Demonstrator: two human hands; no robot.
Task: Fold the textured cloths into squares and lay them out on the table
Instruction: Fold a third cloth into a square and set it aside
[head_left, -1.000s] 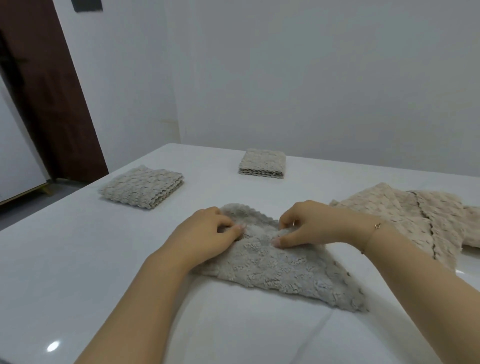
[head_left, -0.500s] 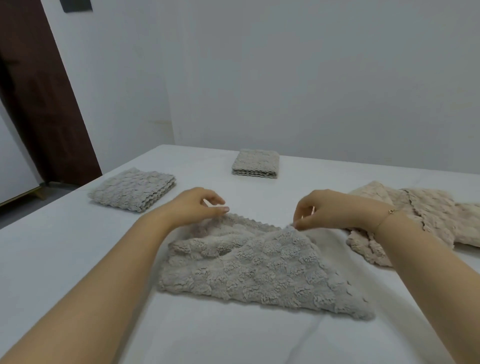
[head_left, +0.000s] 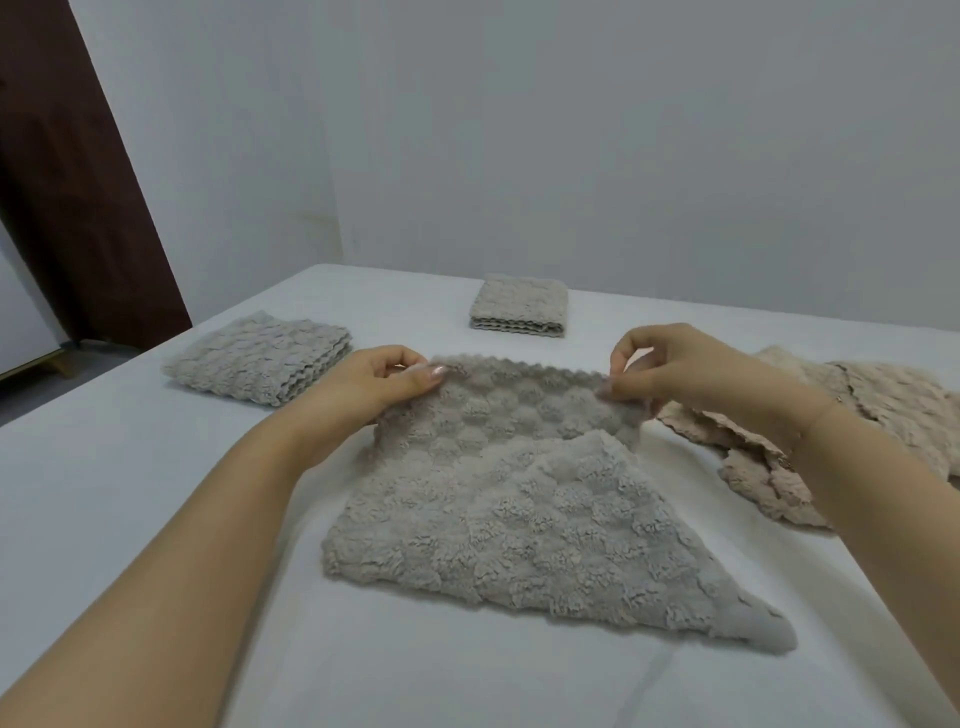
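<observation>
Both hands pinching the far scalloped edge of a grey cloth (head_left: 498, 519): left hand (head_left: 376, 384) at the left corner, thumb and curled fingers closed on the hem; right hand (head_left: 675, 371) at the right corner, fingertips nipped on the same hem, thin bracelet (head_left: 837, 399) at the wrist. Edge drawn taut between them, just lifted off the worktop (head_left: 130, 493). Fabric plush, fleecy, quilted into rounded bumps; partly doubled over itself, an upper layer lying diagonally, the near right corner tapering to a flat point. Two folded squares of the same bumpy grey material farther back, well apart: left folded cloth (head_left: 260, 361) near the left edge, wavy stacked layers showing along its side; far folded cloth (head_left: 518, 309) beyond the hands, neat and compact. Beige cloths (head_left: 857, 415) of the same nubby texture to the right, loose and rumpled, overlapping, partly hidden by the right forearm. Worktop smooth, white, faintly glossy. Plain pale wall (head_left: 571, 130) behind; dark brown door (head_left: 67, 182) at far left.
</observation>
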